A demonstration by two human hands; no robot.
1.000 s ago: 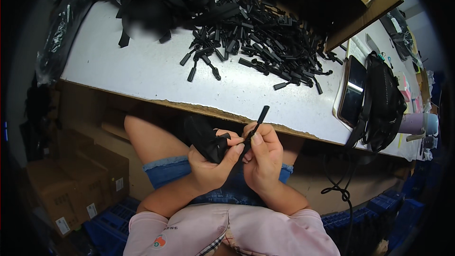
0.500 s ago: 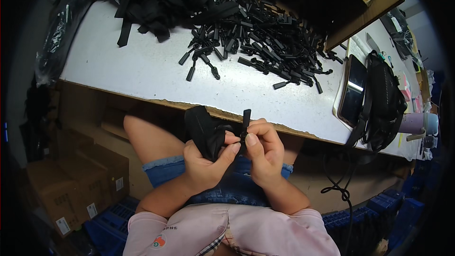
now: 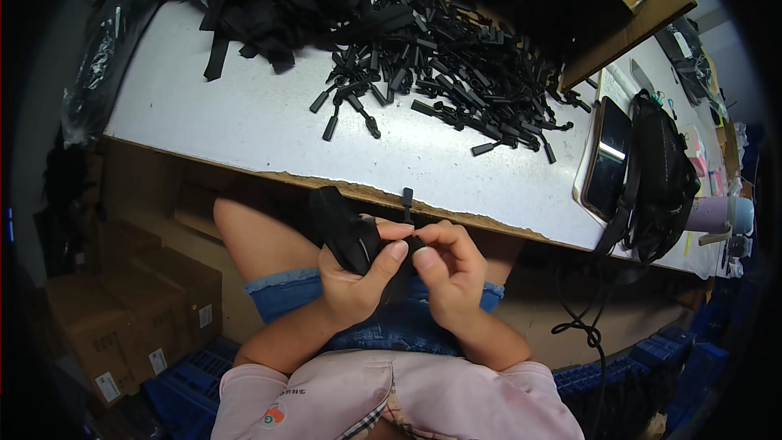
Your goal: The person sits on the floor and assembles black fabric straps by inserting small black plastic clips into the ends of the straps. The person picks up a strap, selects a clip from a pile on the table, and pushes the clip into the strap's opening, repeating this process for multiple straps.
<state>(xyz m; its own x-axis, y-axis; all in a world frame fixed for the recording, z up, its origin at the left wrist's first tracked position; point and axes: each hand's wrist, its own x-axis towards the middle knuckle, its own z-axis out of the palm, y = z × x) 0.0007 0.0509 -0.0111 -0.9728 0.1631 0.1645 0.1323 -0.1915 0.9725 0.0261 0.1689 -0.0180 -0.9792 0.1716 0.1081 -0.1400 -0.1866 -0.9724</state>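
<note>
Your left hand (image 3: 354,277) is clenched round a black fabric piece (image 3: 342,224) in your lap, just under the tabletop's (image 3: 244,126) near edge, while your right hand (image 3: 452,265) pinches a small black zipper pull (image 3: 406,200) against it, with the big pile of pulls (image 3: 456,73) up by the far edge.

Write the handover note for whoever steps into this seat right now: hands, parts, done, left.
Left hand: grips a black fabric piece over the lap.
Right hand: pinches a small black pull tab, which stands upright against that fabric.
White table: a loose heap of black pull tabs, with black straps behind it.
Done: cannot tell.
Left: apparently the heap of tabs.
</note>
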